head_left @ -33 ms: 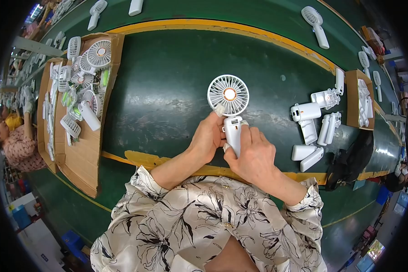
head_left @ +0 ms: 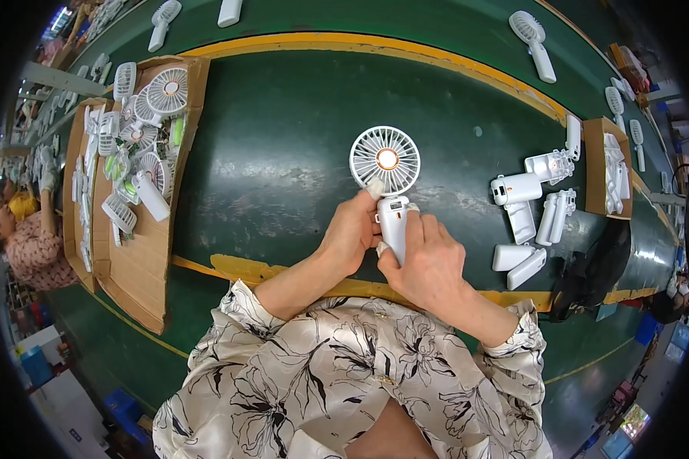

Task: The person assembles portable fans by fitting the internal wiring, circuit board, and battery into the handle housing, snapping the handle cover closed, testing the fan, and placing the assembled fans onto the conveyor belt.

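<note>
A white handheld fan (head_left: pixel 386 159) with a round slatted cage and an orange ring at its hub is held upright over the green bench. My left hand (head_left: pixel 350 233) grips it from the left, the covered thumb tip pressing the cage's lower edge near the neck. On the other side, my right hand (head_left: pixel 429 256) is closed round the white handle (head_left: pixel 392 223). Its fingers lie along the handle's right side, and the thumb sits near the handle's lower end. A small dark window and a slot show on the handle's front. The handle's bottom is hidden by my right hand.
At left stands a cardboard box (head_left: pixel 157 283) with fan heads and loose parts. White handle shells (head_left: pixel 517 187) lie at right, beside a small carton (head_left: pixel 595 168) and a black cloth (head_left: pixel 601 264). Fans (head_left: pixel 542 61) rest beyond the yellow edge. Another person (head_left: pixel 34 241) is at far left.
My left thumb tip has shifted very slightly to the right at the bottom of the fan's cage. Both hands keep their hold.
</note>
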`<control>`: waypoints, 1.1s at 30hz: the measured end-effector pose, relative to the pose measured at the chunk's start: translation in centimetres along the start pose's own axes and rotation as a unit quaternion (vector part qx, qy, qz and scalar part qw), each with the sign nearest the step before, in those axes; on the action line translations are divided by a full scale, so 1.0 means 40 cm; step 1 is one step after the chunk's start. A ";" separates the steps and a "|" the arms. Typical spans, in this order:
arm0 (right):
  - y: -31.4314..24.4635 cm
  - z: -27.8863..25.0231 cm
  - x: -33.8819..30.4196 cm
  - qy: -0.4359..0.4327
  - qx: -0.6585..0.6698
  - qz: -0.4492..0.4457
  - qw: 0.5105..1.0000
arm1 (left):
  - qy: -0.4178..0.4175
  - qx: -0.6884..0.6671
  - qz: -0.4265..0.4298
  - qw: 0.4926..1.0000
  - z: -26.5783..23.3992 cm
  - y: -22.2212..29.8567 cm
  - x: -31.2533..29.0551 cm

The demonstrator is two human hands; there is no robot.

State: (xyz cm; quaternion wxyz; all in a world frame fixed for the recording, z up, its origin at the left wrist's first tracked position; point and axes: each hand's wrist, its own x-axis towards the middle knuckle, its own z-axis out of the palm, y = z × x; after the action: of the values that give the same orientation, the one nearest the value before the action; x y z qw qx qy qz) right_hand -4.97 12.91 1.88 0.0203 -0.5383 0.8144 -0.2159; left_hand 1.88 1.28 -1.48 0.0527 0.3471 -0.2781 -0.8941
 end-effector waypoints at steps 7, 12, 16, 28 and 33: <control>-0.004 0.001 -0.003 0.005 -0.035 0.003 0.999 | 0.032 0.087 -0.017 0.996 0.007 0.004 0.003; 0.012 -0.009 -0.005 0.078 0.059 0.036 0.995 | 0.002 0.049 0.038 0.998 0.003 0.015 0.004; 0.041 -0.001 -0.003 -0.029 0.305 0.197 0.931 | -0.062 0.019 0.094 0.993 -0.010 0.024 0.005; 0.054 0.005 0.003 -0.105 0.497 0.208 0.836 | -0.084 0.065 0.146 0.983 -0.002 0.015 -0.008; 0.066 0.022 -0.003 -0.097 0.474 0.177 0.857 | -0.054 0.097 0.143 0.984 0.011 0.017 -0.014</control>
State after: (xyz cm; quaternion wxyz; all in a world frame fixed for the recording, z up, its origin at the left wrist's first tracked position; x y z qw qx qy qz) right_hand -6.99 13.58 0.06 0.3902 -0.3281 0.6889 -0.5153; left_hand 1.95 1.06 -0.53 0.1308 0.2582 -0.4124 -0.8638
